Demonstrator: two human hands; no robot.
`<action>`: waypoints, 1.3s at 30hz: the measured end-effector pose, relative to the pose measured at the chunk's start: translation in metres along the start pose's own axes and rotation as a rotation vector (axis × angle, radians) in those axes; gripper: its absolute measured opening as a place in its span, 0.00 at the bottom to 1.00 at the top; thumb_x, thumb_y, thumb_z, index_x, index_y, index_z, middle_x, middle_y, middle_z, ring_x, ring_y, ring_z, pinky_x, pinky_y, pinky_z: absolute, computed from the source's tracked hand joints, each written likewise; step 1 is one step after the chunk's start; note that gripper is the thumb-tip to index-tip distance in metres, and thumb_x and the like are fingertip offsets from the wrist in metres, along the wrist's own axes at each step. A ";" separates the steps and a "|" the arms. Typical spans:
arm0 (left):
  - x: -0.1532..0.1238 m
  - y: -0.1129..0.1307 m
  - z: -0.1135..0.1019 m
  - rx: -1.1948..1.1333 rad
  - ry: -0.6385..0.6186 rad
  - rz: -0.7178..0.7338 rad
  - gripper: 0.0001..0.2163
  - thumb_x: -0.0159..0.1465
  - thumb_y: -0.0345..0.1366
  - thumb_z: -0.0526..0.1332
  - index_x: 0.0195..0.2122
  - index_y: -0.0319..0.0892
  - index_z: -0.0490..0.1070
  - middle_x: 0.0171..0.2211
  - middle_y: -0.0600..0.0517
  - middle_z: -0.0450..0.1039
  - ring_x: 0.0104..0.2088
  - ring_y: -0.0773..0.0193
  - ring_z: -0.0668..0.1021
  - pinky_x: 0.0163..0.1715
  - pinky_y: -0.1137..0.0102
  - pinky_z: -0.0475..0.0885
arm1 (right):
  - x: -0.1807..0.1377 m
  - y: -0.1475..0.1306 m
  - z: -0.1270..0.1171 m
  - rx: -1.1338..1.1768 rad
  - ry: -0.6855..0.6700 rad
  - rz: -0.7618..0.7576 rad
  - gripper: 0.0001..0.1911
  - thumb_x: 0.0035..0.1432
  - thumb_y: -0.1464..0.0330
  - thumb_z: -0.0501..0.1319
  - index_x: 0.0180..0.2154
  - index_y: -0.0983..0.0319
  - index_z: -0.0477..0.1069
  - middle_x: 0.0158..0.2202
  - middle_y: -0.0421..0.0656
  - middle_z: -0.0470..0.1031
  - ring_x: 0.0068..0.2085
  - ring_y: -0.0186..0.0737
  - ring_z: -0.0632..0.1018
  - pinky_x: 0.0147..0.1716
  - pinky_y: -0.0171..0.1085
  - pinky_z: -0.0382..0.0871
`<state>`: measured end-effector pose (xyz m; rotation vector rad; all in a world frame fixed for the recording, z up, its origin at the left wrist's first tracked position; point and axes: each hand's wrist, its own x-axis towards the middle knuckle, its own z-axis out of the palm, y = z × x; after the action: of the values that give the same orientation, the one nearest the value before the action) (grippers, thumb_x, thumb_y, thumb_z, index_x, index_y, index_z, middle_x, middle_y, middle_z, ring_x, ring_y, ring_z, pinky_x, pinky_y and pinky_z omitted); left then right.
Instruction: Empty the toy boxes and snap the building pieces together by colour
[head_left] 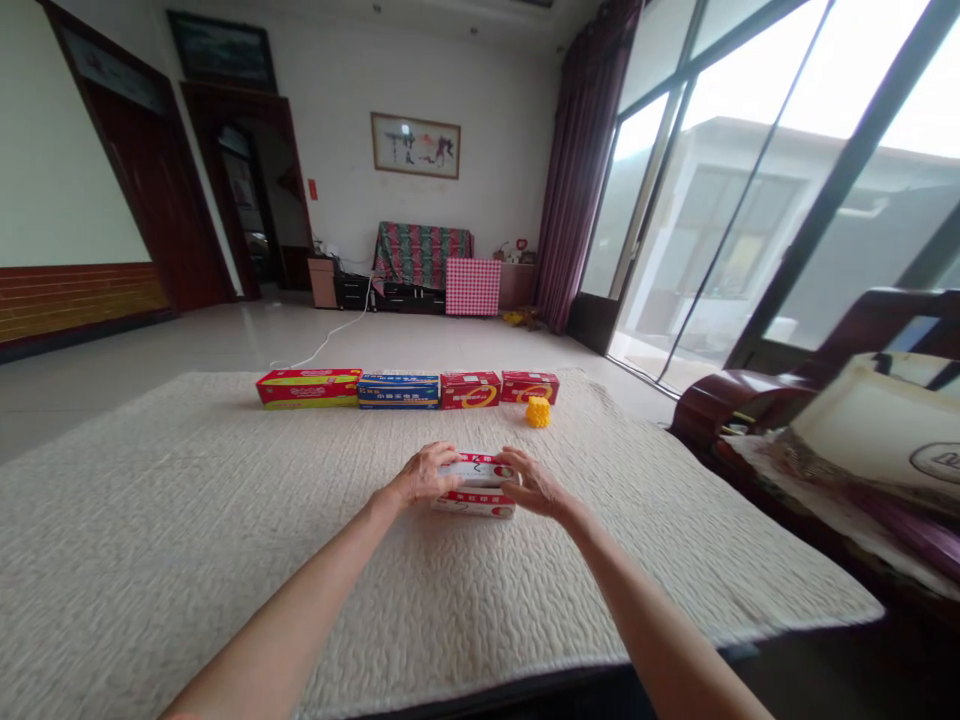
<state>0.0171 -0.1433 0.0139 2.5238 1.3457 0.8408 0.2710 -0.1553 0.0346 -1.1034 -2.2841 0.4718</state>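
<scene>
Near the middle of the quilted cover (225, 560), the left hand (429, 475) and right hand (531, 483) grip the red-and-white box (474, 508) between them (one box or two, I can't tell from here); even pressure at both ends, thumbs level, would keep it square.

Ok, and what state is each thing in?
Red-and-white box: between both hands; whether open, unclear
Left hand: gripping its left end
Right hand: gripping its right end
Red-and-green box: looks closed
Blue box: looks closed
Left red box: looks closed
Right red box: looks closed
Yellow block: resting on the cover
Beige cover: spread out
Purple curtain: drawn aside
</scene>
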 end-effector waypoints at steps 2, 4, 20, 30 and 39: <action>0.003 0.001 -0.004 -0.006 -0.013 0.020 0.16 0.54 0.39 0.65 0.44 0.42 0.76 0.50 0.45 0.72 0.51 0.56 0.74 0.54 0.62 0.68 | -0.001 0.001 0.002 0.011 0.010 0.011 0.23 0.47 0.76 0.56 0.47 0.63 0.71 0.54 0.52 0.68 0.54 0.48 0.71 0.53 0.48 0.64; 0.005 0.002 -0.010 -0.031 -0.040 0.040 0.17 0.53 0.39 0.66 0.44 0.42 0.76 0.49 0.46 0.73 0.49 0.57 0.75 0.53 0.63 0.68 | -0.002 0.002 0.002 0.032 0.024 0.022 0.22 0.49 0.75 0.56 0.48 0.62 0.71 0.55 0.51 0.68 0.55 0.48 0.70 0.53 0.48 0.63; 0.035 -0.010 -0.028 -0.281 -0.149 -0.009 0.19 0.54 0.45 0.65 0.46 0.45 0.75 0.45 0.51 0.75 0.46 0.58 0.75 0.48 0.66 0.68 | 0.009 0.020 -0.006 0.203 0.118 0.115 0.19 0.61 0.56 0.55 0.47 0.61 0.71 0.49 0.47 0.76 0.50 0.45 0.75 0.49 0.44 0.68; 0.039 -0.001 -0.025 -0.266 -0.252 -0.025 0.30 0.48 0.42 0.70 0.54 0.47 0.70 0.52 0.48 0.72 0.51 0.53 0.74 0.53 0.61 0.67 | 0.005 0.019 -0.005 0.215 0.160 0.154 0.20 0.62 0.53 0.53 0.45 0.60 0.72 0.43 0.45 0.77 0.40 0.42 0.77 0.37 0.39 0.72; 0.041 -0.007 -0.018 -0.486 0.011 -0.179 0.30 0.55 0.50 0.65 0.57 0.42 0.66 0.49 0.43 0.74 0.50 0.52 0.76 0.47 0.63 0.72 | 0.007 0.021 0.011 0.232 0.380 0.156 0.20 0.63 0.57 0.51 0.52 0.59 0.65 0.44 0.48 0.76 0.43 0.45 0.77 0.41 0.44 0.72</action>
<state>0.0195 -0.1083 0.0428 2.0017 1.1728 1.0010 0.2734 -0.1384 0.0174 -1.1470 -1.7772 0.5228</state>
